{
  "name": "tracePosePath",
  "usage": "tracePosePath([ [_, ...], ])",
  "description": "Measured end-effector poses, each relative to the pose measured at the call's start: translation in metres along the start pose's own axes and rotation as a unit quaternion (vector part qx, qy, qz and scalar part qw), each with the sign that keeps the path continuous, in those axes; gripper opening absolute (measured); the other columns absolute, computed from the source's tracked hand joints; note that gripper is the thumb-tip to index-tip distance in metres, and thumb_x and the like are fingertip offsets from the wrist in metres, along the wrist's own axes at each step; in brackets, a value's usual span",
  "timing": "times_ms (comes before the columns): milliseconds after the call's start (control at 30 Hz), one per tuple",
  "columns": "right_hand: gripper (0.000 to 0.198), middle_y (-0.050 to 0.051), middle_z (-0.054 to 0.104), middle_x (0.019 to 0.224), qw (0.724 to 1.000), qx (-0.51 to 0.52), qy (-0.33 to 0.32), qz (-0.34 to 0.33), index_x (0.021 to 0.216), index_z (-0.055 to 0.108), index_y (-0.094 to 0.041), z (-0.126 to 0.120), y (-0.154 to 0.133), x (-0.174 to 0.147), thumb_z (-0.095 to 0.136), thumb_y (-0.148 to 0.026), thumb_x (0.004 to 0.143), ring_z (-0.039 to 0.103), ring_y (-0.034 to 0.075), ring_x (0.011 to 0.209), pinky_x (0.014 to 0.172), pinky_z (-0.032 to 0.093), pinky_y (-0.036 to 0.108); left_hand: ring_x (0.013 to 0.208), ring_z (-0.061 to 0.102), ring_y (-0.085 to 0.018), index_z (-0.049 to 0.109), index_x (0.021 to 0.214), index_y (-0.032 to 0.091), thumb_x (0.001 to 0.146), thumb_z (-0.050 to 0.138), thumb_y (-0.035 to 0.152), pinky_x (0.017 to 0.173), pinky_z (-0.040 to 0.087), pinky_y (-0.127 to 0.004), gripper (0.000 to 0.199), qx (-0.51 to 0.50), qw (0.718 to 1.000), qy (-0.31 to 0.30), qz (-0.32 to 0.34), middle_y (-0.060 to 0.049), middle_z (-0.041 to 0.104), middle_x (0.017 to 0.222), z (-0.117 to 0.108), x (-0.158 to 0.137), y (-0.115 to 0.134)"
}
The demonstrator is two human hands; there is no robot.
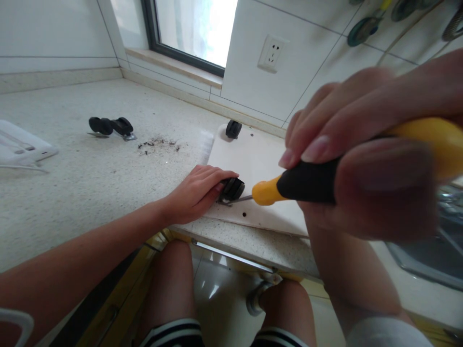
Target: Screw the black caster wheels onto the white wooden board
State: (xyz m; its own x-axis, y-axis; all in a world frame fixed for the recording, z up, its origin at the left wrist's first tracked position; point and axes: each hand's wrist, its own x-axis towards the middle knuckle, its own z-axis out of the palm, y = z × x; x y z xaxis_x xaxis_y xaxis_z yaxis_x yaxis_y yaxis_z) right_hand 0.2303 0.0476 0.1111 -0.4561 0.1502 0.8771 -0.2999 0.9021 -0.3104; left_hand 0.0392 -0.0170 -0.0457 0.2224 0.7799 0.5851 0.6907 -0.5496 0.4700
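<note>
While looking from the head view, finding the black caster (234,189) on the white board (260,159), close to its near edge. Lying leftward of the right grip (372,111), just past the shaft of the yellow-and-black screwdriver (307,182); being nearest to the left grip (200,190) and touching it. With the left grip, holding the caster from its left side, fingers partly curled around. With the right grip, grasping fully around the screwdriver's handle; pointing its long axis leftward and down, to the caster's foot. Not being able to tell whether fitting into a screw there. Looking dark, rounded and grooved, with some metal at the base. Seeing also a second caster (233,129) farther back, and two loose casters (112,126) beside dark crumbs (159,144) on the desk (90,193).
</note>
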Motion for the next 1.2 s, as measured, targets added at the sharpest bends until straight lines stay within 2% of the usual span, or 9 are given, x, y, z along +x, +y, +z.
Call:
tracePosePath([
  [133, 0.038, 0.001, 0.065, 0.076, 0.999, 0.001, 0.038, 0.032, 0.089, 0.072, -0.032, -0.013, -0.001, 0.002, 0.101, -0.056, 0.081, 0.074, 0.026, 0.078, 0.056, 0.058, 0.041, 0.120, 0.074, -0.027, 0.065, 0.148, 0.024, 0.117, 0.040, 0.027, 0.112, 0.053, -0.049, 0.041, -0.009, 1.000, 0.000, 0.004, -0.010, 0.081, 0.133, 0.000, -0.002, -0.001],
  [333, 0.053, -0.002, 0.051, 0.065, 0.971, 0.007, 0.237, 0.009, 0.064, 0.058, -0.028, -0.010, -0.004, 0.003, 0.092, -0.059, 0.091, 0.053, 0.016, 0.056, 0.052, 0.036, 0.041, 0.127, 0.073, -0.026, 0.067, 0.146, 0.023, 0.118, 0.043, 0.033, 0.115, 0.055, -0.046, 0.038, -0.004, 1.000, 0.009, -0.009, -0.010, 0.080, 0.138, -0.010, 0.008, 0.004],
  [467, 0.049, -0.003, 0.050, 0.063, 0.975, -0.002, 0.223, -0.015, 0.068, 0.059, -0.028, -0.008, 0.005, 0.004, 0.089, -0.056, 0.093, 0.049, 0.015, 0.053, 0.050, 0.035, 0.041, 0.123, 0.073, -0.033, 0.079, 0.122, 0.019, 0.114, 0.047, 0.039, 0.116, 0.054, -0.053, 0.038, 0.152, 0.978, 0.051, -0.134, -0.014, 0.081, 0.127, -0.041, 0.017, -0.025],
  [600, 0.046, -0.002, 0.054, 0.062, 0.971, -0.005, 0.229, -0.065, 0.068, 0.058, -0.030, -0.010, 0.013, 0.003, 0.087, -0.059, 0.090, 0.045, 0.017, 0.049, 0.044, 0.033, 0.041, 0.123, 0.072, -0.046, 0.083, 0.120, 0.019, 0.105, 0.052, 0.040, 0.106, 0.057, -0.065, 0.040, 0.333, 0.887, 0.002, -0.320, -0.021, 0.079, 0.130, -0.087, 0.004, -0.074],
  [700, 0.031, -0.003, 0.057, 0.063, 0.978, 0.007, 0.208, -0.027, 0.071, 0.060, -0.031, -0.011, 0.009, 0.000, 0.081, -0.038, 0.093, 0.047, 0.018, 0.050, 0.045, 0.033, 0.041, 0.126, 0.069, -0.051, 0.082, 0.129, 0.019, 0.105, 0.047, 0.042, 0.101, 0.057, -0.068, 0.048, 0.378, 0.846, -0.008, -0.375, -0.024, 0.077, 0.139, -0.110, -0.011, -0.096],
  [867, 0.023, -0.003, 0.061, 0.064, 0.984, 0.024, 0.174, 0.020, 0.073, 0.063, -0.030, -0.010, 0.005, -0.005, 0.075, -0.022, 0.090, 0.053, 0.019, 0.053, 0.049, 0.039, 0.041, 0.141, 0.063, -0.049, 0.075, 0.147, 0.024, 0.109, 0.038, 0.041, 0.110, 0.050, -0.070, 0.055, 0.357, 0.866, -0.005, -0.350, -0.020, 0.073, 0.155, -0.105, -0.015, -0.096],
  [1033, 0.019, -0.004, 0.061, 0.058, 0.973, 0.058, 0.200, -0.099, 0.075, 0.068, -0.030, -0.006, 0.028, -0.002, 0.082, -0.032, 0.087, 0.046, 0.017, 0.043, 0.038, 0.031, 0.039, 0.144, 0.061, -0.048, 0.077, 0.142, 0.031, 0.109, 0.038, 0.050, 0.114, 0.043, -0.072, 0.054, 0.361, 0.873, -0.042, -0.325, -0.014, 0.072, 0.159, -0.093, -0.014, -0.093],
  [1133, 0.020, -0.004, 0.062, 0.059, 0.977, 0.065, 0.185, -0.081, 0.075, 0.067, -0.031, -0.006, 0.026, -0.003, 0.080, -0.031, 0.091, 0.047, 0.017, 0.045, 0.040, 0.034, 0.040, 0.145, 0.060, -0.050, 0.078, 0.142, 0.029, 0.110, 0.036, 0.051, 0.114, 0.042, -0.075, 0.057, 0.361, 0.872, -0.052, -0.327, -0.015, 0.070, 0.162, -0.091, -0.015, -0.094],
  [1200, 0.021, -0.004, 0.063, 0.062, 0.984, 0.057, 0.169, -0.025, 0.074, 0.066, -0.030, -0.009, 0.014, -0.006, 0.078, -0.026, 0.091, 0.050, 0.018, 0.049, 0.045, 0.038, 0.040, 0.146, 0.059, -0.051, 0.077, 0.143, 0.028, 0.110, 0.035, 0.050, 0.114, 0.041, -0.076, 0.057, 0.360, 0.873, -0.053, -0.325, -0.016, 0.069, 0.163, -0.090, -0.015, -0.094],
])
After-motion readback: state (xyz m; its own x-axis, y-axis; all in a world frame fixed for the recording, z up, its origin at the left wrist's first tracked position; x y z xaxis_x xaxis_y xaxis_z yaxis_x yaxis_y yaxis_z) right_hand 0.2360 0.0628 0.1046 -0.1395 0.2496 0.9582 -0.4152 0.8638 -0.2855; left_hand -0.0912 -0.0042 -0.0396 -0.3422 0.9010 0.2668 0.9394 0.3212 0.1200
